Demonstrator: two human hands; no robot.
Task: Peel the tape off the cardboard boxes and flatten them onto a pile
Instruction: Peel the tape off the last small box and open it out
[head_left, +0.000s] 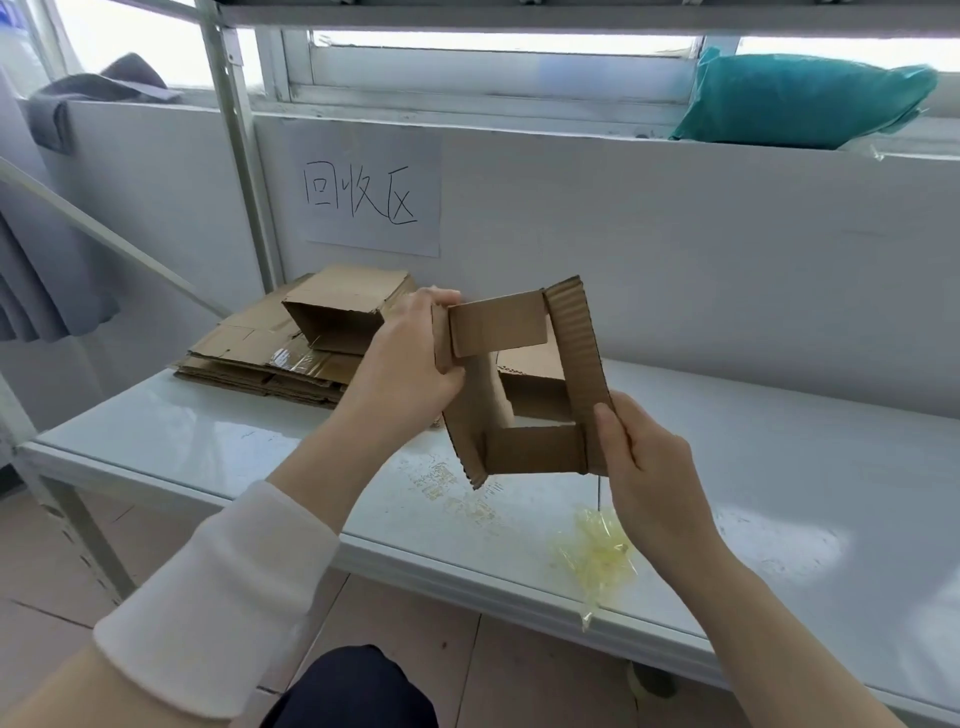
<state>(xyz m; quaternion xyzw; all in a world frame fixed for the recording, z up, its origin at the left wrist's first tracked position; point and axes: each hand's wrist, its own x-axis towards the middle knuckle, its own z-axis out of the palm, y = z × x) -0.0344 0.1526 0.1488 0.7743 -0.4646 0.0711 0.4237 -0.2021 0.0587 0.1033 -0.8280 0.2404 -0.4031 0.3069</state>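
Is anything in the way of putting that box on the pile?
Yes. An unflattened box sits on top of the pile, right where the held box would go. Nothing else shows on the table between them; the crumpled tape lies nearer the front edge.

Bright daylight from overexposed window (498, 47), soft focus, edges bowed

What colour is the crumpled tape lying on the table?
Pale, see-through yellow; the crumpled tape shows best in the head view.
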